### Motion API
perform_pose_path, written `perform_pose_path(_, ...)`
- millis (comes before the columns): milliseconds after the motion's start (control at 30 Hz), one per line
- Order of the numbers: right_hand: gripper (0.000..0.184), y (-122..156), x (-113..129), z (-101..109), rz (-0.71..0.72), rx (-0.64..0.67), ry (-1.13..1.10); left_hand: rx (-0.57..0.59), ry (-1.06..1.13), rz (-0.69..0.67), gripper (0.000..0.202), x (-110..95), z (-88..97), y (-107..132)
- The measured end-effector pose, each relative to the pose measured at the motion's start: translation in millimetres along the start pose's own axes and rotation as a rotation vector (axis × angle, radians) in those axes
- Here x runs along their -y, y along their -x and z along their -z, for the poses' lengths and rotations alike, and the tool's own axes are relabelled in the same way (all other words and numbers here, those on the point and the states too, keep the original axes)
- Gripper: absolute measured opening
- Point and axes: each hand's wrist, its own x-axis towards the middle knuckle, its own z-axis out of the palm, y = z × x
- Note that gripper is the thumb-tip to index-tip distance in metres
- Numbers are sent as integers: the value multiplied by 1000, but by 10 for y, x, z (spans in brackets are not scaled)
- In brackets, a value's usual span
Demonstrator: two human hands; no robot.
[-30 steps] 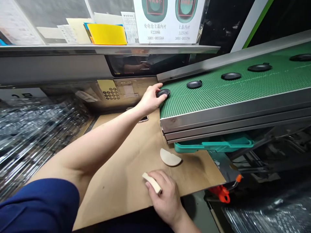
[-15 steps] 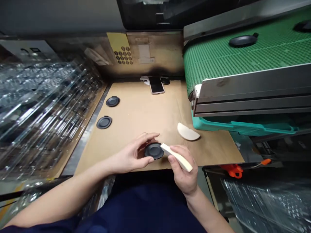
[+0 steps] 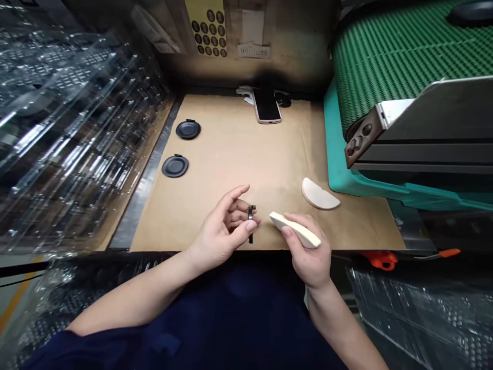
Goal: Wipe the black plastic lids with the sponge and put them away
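My left hand [image 3: 221, 231] holds a small round black plastic cap [image 3: 250, 213] between thumb and fingers. The cap is turned edge-on to me, so its face is hidden. In my right hand [image 3: 311, 259] is a thick, off-white half-round pad [image 3: 296, 229], gripped by thumb and fingers, its tip a short way right of the cap and not touching it. Another half-round pad [image 3: 320, 195] lies on the cardboard sheet [image 3: 231, 149] beyond my right hand. Two more black caps, an upper cap [image 3: 188, 129] and a lower cap [image 3: 175, 166], lie flat at the left.
A phone [image 3: 267, 107] lies at the back of the cardboard. At right, a green conveyor belt [image 3: 396, 61] with a metal side rail overhangs a teal bin [image 3: 334, 139]. Plastic-covered stacks [image 3: 77, 128] stand at left. Something orange [image 3: 383, 260] hangs below the front edge.
The cap in my left hand has turned from face-up to edge-on. The pad in my right hand has come away from its edge. The camera view has shifted.
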Motion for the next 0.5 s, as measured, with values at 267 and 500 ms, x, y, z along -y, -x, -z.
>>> perform_pose_path(267, 22, -7, 13, -4, 48, 69, 36, -7, -9, 20, 73, 2, 11, -23)
perform_pose_path(500, 28, 38, 107, 43, 80, -62, -107, 218, 646, 171, 48, -17, 34, -45)
